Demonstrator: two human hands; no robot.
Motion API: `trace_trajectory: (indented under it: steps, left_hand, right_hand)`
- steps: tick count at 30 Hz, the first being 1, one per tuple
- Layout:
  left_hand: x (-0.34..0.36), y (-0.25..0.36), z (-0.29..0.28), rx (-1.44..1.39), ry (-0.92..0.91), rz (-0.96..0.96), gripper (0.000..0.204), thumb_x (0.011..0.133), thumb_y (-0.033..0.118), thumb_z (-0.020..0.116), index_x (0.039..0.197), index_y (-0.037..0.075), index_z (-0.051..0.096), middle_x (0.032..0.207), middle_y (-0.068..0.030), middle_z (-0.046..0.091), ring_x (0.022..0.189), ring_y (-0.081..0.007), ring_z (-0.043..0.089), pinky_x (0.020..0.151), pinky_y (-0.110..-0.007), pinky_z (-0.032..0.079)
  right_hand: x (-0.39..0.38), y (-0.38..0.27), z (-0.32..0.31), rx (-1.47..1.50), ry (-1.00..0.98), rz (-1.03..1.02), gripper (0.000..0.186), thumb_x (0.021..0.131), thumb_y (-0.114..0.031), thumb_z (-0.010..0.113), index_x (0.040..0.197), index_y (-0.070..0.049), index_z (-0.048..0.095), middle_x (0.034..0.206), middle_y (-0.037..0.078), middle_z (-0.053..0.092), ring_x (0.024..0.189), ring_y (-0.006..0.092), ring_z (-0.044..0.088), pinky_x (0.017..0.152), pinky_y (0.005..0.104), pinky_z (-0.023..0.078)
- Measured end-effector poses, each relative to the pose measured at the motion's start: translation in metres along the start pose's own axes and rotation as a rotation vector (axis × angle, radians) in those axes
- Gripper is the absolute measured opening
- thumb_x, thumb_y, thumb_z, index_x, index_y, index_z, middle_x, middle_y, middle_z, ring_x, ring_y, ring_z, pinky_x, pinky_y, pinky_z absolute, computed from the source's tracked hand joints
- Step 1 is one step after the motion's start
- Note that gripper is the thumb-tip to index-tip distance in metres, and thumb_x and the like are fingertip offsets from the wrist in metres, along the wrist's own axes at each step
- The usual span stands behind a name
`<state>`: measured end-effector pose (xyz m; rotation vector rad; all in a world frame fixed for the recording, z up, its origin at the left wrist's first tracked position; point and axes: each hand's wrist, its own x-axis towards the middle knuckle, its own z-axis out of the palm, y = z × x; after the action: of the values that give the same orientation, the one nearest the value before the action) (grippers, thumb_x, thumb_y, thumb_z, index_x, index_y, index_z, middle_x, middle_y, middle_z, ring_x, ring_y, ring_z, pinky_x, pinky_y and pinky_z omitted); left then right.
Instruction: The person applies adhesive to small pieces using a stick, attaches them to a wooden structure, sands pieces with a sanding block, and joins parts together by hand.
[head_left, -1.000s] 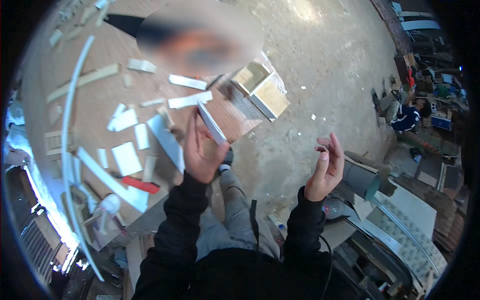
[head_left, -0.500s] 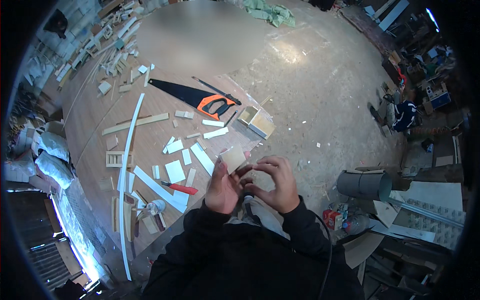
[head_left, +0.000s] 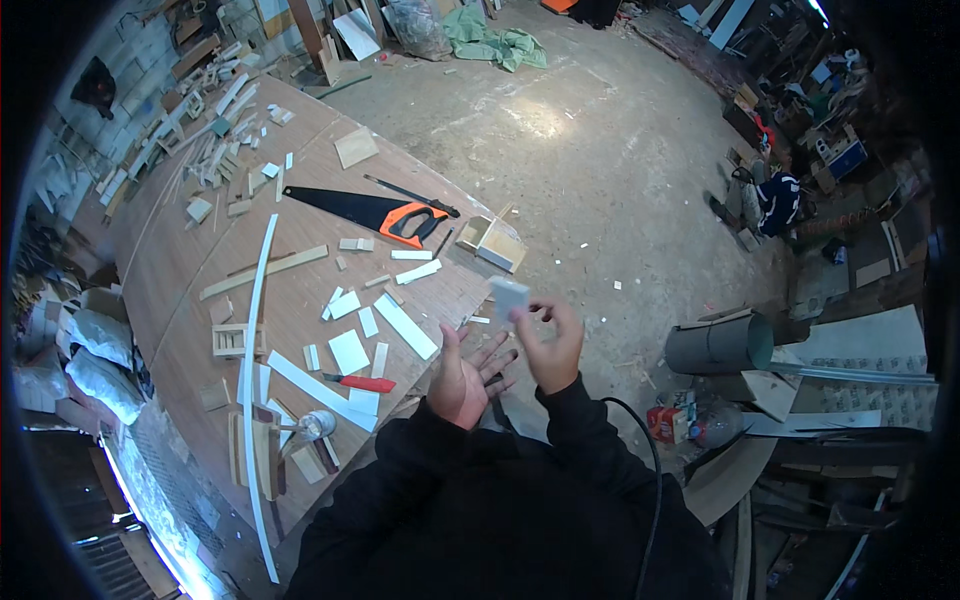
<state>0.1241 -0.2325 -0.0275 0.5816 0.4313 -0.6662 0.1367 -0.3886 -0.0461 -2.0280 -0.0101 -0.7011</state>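
My right hand (head_left: pixel 555 345) pinches a small pale square wooden piece (head_left: pixel 508 296) by its edge, raised above the table's near right edge. Palm up and fingers spread, my left hand (head_left: pixel 464 384) is empty, just below and left of it. Close to the left hand, a long white strip (head_left: pixel 406 326) and a white square piece (head_left: pixel 349 352) lie on the table. A red-handled knife (head_left: pixel 366 383) rests beside them. Farther off lie a handsaw (head_left: pixel 405 216) with an orange and black handle and a small open wooden box (head_left: pixel 490 244) at the table's edge.
The brown table (head_left: pixel 200 330) carries many wood offcuts, a long curved white strip (head_left: pixel 252 370), and a clear jar (head_left: pixel 318 425). To the right stand a grey cylinder (head_left: pixel 718 345) and a plastic bottle (head_left: pixel 715 426). A person (head_left: pixel 776 205) is on the far right.
The wooden piece has passed from my left hand to my right and moved right and up. My left hand has opened out. The view has shifted, showing more of the far floor.
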Motion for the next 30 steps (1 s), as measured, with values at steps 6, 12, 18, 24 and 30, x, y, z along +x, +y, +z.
trace_trajectory:
  steps: [6,12,18,24,30]
  left_hand:
    - [0.034,-0.005,-0.063,-0.017,0.070,-0.022,0.051,0.097,0.053,0.048,0.124,0.013,0.032,0.132,-0.0196,0.050,0.112,-0.0339,0.056,0.087,-0.046,0.049]
    - [0.090,-0.012,-0.136,-0.004,0.269,0.082,0.031,0.096,0.036,0.055,0.114,0.013,0.045,0.102,-0.0081,0.061,0.087,-0.0216,0.061,0.071,-0.037,0.050]
    - [0.176,-0.022,-0.127,0.113,0.475,0.248,0.021,0.097,0.027,0.055,0.109,0.011,0.047,0.091,-0.0061,0.060,0.070,-0.0144,0.059,0.054,-0.029,0.048]
    - [0.283,-0.034,-0.154,0.624,0.686,1.036,0.017,0.097,0.015,0.056,0.106,0.003,0.048,0.089,-0.0061,0.058,0.075,-0.0091,0.055,0.066,-0.022,0.047]
    - [0.342,-0.057,-0.178,0.699,0.863,1.150,0.015,0.097,0.011,0.055,0.106,0.000,0.053,0.093,-0.0066,0.060,0.079,-0.0093,0.057,0.067,-0.022,0.046]
  right_hand:
    - [0.046,0.070,-0.049,0.611,0.396,0.620,0.022,0.096,-0.021,0.057,0.113,-0.007,0.052,0.086,0.003,0.059,0.069,0.0085,0.055,0.054,0.0218,0.043]
    - [0.118,0.136,-0.108,0.781,0.704,0.648,0.019,0.100,-0.028,0.049,0.108,-0.012,0.050,0.079,0.003,0.053,0.061,0.0131,0.054,0.045,0.0240,0.039]
    - [0.153,0.221,-0.058,0.303,0.228,0.687,0.016,0.097,-0.021,0.057,0.105,-0.009,0.053,0.074,0.000,0.055,0.054,0.0086,0.050,0.045,0.0224,0.038]
    - [0.132,0.279,0.040,-0.038,-0.181,0.307,0.018,0.086,-0.013,0.070,0.095,0.000,0.063,0.086,0.008,0.063,0.066,0.0160,0.059,0.057,0.0282,0.047]
    - [0.099,0.329,0.079,-0.175,-0.215,-0.066,0.021,0.076,-0.005,0.073,0.097,-0.004,0.069,0.090,0.011,0.065,0.085,0.0288,0.061,0.077,0.0363,0.048]
